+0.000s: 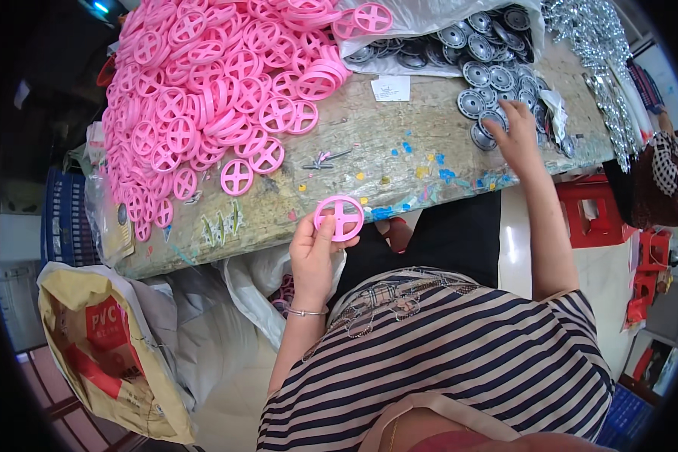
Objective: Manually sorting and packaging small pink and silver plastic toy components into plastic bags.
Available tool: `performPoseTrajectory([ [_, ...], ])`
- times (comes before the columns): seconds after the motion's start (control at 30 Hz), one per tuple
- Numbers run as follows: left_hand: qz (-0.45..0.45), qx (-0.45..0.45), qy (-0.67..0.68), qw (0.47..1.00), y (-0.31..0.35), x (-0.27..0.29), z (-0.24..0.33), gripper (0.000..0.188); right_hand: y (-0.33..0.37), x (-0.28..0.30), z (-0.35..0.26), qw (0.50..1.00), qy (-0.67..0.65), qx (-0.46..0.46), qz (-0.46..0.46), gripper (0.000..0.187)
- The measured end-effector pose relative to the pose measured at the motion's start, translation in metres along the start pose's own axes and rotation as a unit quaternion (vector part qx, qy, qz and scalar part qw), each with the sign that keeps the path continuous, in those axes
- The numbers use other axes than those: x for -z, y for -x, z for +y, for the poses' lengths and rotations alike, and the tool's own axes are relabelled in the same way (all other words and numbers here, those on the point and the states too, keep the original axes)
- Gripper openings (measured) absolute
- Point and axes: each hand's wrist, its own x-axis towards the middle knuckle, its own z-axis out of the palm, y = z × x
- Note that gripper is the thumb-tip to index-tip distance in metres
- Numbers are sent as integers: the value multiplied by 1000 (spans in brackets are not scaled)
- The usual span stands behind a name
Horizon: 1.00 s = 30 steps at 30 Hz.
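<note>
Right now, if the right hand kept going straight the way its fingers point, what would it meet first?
Most likely the grey discs: the right hand has its fingertips right over or against them. Depth is unclear, so I can't tell whether they touch.

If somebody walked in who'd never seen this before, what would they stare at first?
Probably the huge heap of bright pink rings with crosses inside, covering the upper left of the table. Next, maybe one pink ring in the left hand at the front edge, and the dark grey discs at the upper right, beside the right hand. Glittery silver strands shine farther right.
</note>
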Motion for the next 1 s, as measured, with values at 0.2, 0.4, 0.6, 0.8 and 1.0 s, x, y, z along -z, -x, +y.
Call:
performPoseTrajectory([
  [0.2, 2, 52, 75, 996, -6, -7, -7, 27, 4, -16, 10, 991, -30, -65, -111, 50],
  [0.4, -33, 49, 132, 990, -9, -7, 1, 32, -22, -17, -75, 921, -299, -162, -188, 27],
  [0.6, -36, 13, 136, 990, -10, -17, 6, 35, 20, -14, -202, 881, -414, 155, -167, 35],
  [0.8, -46, -28, 105, 993, -6, -7, 5, 36, 21, -16, -209, 756, -514, -81, -397, 37],
  [1.0, -51, -32, 61, 996, -1, -1, 3, 34, 32, -18, -213, 740, -519, -102, -416, 19],
])
